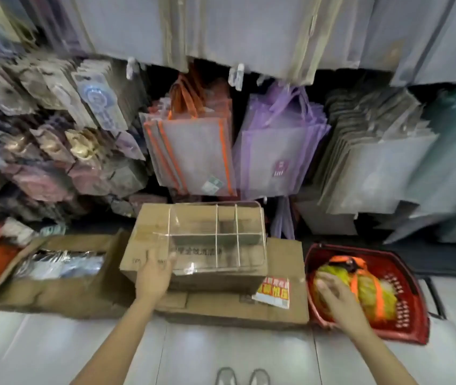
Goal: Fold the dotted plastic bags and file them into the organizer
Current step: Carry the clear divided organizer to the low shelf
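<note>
**Hands at organizer and basket; frame motion-blurred**

Blur hides any dot pattern on the bags [360,287]; they read as a yellow-green bundle, orange-strapped, lying in the red basket [404,273]; bundle's long axis runs front to back. Clear acrylic organizer [217,240] sits on a cardboard box [143,245], long axis left-right, compartments open upward. Left hand [154,276] fingers spread, touching organizer's near-left corner; right hand [335,297] flat, open over the bundle; contact unclear.

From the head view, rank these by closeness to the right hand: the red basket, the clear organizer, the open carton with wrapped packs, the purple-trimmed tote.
1. Red basket: the right hand reaches into it.
2. Clear organizer: to the left, on the stacked cartons, by the left hand.
3. Purple-trimmed tote and open carton: too close to call; tote hangs behind, carton sits far left.
</note>
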A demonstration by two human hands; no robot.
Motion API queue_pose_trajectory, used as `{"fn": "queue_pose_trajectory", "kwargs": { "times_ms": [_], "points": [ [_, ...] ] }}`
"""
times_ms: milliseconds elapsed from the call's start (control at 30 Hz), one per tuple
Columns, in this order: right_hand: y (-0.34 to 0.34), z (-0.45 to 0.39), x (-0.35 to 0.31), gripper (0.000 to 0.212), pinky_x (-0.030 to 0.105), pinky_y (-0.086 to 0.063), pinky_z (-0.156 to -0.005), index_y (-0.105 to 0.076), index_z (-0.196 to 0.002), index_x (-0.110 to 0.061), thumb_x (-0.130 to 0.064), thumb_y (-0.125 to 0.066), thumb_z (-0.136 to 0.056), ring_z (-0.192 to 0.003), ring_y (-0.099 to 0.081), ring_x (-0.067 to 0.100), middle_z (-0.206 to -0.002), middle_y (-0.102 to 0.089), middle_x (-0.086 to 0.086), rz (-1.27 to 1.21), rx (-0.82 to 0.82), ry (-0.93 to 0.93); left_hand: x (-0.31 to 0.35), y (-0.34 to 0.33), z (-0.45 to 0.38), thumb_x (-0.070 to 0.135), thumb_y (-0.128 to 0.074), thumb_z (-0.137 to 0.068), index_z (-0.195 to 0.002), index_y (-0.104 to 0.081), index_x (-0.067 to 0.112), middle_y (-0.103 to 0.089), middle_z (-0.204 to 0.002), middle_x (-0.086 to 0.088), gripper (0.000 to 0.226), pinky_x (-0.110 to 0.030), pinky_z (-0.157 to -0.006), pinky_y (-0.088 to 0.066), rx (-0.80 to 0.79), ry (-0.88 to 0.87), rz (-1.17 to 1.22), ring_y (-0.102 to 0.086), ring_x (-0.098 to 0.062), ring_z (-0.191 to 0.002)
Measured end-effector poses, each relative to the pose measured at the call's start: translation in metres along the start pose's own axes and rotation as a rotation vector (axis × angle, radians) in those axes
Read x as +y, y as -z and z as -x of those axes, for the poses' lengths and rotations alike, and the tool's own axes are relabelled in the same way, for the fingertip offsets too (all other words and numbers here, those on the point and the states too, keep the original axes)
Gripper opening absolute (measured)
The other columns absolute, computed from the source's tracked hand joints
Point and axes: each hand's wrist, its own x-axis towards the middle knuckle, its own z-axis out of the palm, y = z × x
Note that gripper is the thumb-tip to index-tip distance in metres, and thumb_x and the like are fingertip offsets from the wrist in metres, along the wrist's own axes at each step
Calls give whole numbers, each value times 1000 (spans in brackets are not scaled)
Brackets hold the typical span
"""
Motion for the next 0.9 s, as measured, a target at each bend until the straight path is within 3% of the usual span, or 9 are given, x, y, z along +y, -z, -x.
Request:
{"fn": "queue_pose_trajectory", "kwargs": {
  "times_ms": [100, 167, 233, 367, 467, 600, 733, 800, 900],
  "points": [
    [-10, -13, -11, 31, 19, -37, -80, -54, -123, -4, -14, -54, -94, -96, -53, 14, -104, -59, 3, -5, 40, -31, -10, -22, -23, 37, -42, -98, -146, -28, 6, -33, -146, -22, 59, -44, -108, -24, -124, 142, -63, -32, -39, -132],
    [-14, -3, 1, 32, 23, -38, -83, -53, -124, -3, -13, -54, -94, -97, -52, 14, -103, -57, 2, 18, 71, -53, -24, -39, -32, 39, -39, -99, -144, -30, 5, -32, -146, -23, 57, -45, -109, -22, -189, 207, -120, -29, -39, -133],
    [-11, -2, 14, 32, 24, -39, -85, -53, -125, -3, -12, -54, -94, -99, -52, 14, -105, -58, 4, -20, 88, -125, -32, -48, -45, 35, -40, -100, -138, -39, 2, -41, -140, -25, 51, -45, -107, -28, -220, 246, -130, -37, -41, -129],
    [-3, 10, 38, 30, 14, -39, -79, -55, -123, -14, -22, -55, -94, -98, -54, 7, -106, -59, -4, -58, 104, -216, -43, -63, -57, 32, -40, -99, -129, -48, 4, -53, -126, -27, 42, -48, -101, -42, -155, 296, -11, -50, -43, -117],
    [10, 20, 52, 29, 28, -43, -92, -55, -122, -19, -24, -55, -94, -105, -55, 14, -112, -60, 1, -94, 137, -272, -44, -68, -48, 28, -35, -101, -128, -44, 19, -55, -120, -20, 30, -57, -95, -45, -131, 202, 56, -54, -42, -112],
    [32, 33, 65, 24, 41, -43, -100, -54, -118, -21, -21, -54, -94, -109, -56, 23, -118, -60, 8, -165, 179, -306, -13, -77, -32, 19, -31, -102, -134, -39, 30, -47, -130, -6, 35, -54, -94, -47, -143, 240, 367, -51, -33, -120],
    [67, 43, 84, 27, 43, -42, -102, -53, -122, -15, -17, -52, -95, -114, -54, 25, -124, -59, 12, -193, 223, -329, 33, -104, 2, 10, -36, -101, -139, -27, 44, -34, -145, 0, 52, -44, -82, -54, -330, 250, 655, -51, -24, -118],
    [90, 49, 98, 28, 44, -42, -102, -53, -123, -13, -16, -52, -96, -115, -54, 27, -124, -58, 13, -207, 250, -349, 57, -126, 26, 10, -36, -101, -143, -21, 44, -38, -141, -1, 57, -45, -81, -56, -430, 243, 724, -57, -24, -110],
    [135, 60, 125, 27, 45, -42, -102, -54, -122, -17, -19, -52, -95, -114, -55, 27, -122, -59, 11, -255, 310, -363, 95, -170, 72, 13, -39, -101, -147, -17, 35, -52, -107, -11, 56, -34, -66, -60, -485, 321, 797, -68, -18, -76]
  ]
}}
